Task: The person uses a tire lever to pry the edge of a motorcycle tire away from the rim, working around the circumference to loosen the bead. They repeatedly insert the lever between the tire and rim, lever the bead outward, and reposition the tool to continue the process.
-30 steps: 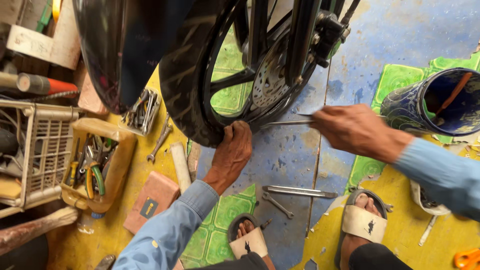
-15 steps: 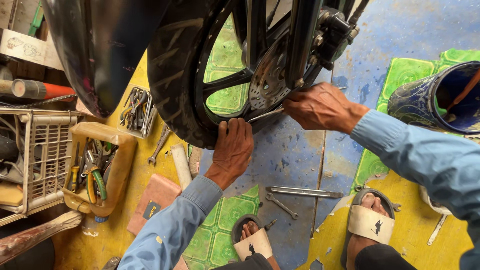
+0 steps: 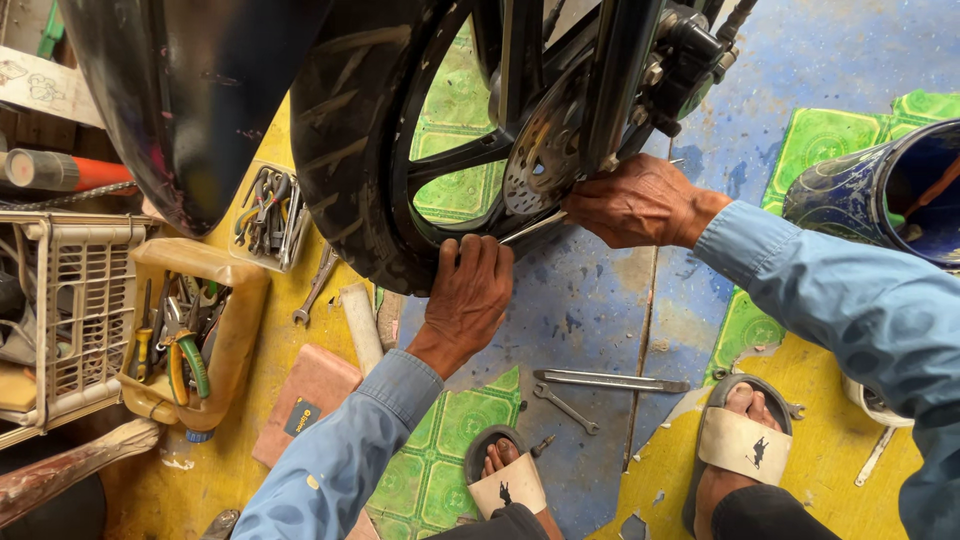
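A black motorcycle wheel (image 3: 355, 150) with a black rim and a perforated brake disc (image 3: 545, 150) hangs over the floor. My left hand (image 3: 468, 300) grips the lower edge of the tyre and rim. My right hand (image 3: 640, 200) sits at the fork bottom by the axle, closed around a thin metal rod (image 3: 530, 228) that points toward the rim. The black fork leg (image 3: 615, 80) and brake caliper (image 3: 690, 50) are just above my right hand.
A yellow cut-open jug (image 3: 195, 335) holds pliers and screwdrivers; a small tray of wrenches (image 3: 268, 215) lies behind it. A white crate (image 3: 70, 310) stands far left, a blue bucket (image 3: 880, 190) at right. Loose wrenches (image 3: 610, 380) lie between my sandalled feet.
My right hand has moved left with the rod, from out by the bucket to the axle at the fork bottom. My left hand has stayed on the tyre.
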### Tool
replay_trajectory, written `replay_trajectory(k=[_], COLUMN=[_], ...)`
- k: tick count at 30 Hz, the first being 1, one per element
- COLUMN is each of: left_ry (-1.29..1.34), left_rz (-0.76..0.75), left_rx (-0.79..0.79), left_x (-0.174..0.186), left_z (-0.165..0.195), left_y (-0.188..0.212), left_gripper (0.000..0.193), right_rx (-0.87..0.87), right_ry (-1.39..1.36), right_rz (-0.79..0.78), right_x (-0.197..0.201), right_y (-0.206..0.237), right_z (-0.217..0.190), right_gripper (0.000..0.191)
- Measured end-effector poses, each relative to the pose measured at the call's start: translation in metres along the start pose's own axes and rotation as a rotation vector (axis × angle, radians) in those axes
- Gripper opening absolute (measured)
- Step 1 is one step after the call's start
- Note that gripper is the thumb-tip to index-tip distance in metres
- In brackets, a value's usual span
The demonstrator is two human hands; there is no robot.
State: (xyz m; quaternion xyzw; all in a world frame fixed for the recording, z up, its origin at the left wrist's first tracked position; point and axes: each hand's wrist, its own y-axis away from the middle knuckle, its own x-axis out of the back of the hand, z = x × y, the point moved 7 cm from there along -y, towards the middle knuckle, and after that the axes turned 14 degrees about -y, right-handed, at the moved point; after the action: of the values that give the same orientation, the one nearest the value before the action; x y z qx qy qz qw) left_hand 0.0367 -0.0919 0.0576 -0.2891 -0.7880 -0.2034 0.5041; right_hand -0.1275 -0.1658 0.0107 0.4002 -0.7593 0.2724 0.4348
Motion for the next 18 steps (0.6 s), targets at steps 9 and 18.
replay_trajectory(k=[9,18], left_ry=[0.072,0.046], left_rz=[0.078,0.059], left_rx=[-0.026,-0.06], left_x=[0.01,0.006], left_z=[-0.003,0.001], left_y=[0.003,0.004], left_gripper=[0.031,0.019], right_rx=[0.128,0.222], right_ry=[0.066,0.137], right_rz=[0.035,0.093], right_x=[0.001,-0.002], right_y=[-0.003,-0.004], right_z=[-0.005,-0.008], right_gripper=[0.025,0.027])
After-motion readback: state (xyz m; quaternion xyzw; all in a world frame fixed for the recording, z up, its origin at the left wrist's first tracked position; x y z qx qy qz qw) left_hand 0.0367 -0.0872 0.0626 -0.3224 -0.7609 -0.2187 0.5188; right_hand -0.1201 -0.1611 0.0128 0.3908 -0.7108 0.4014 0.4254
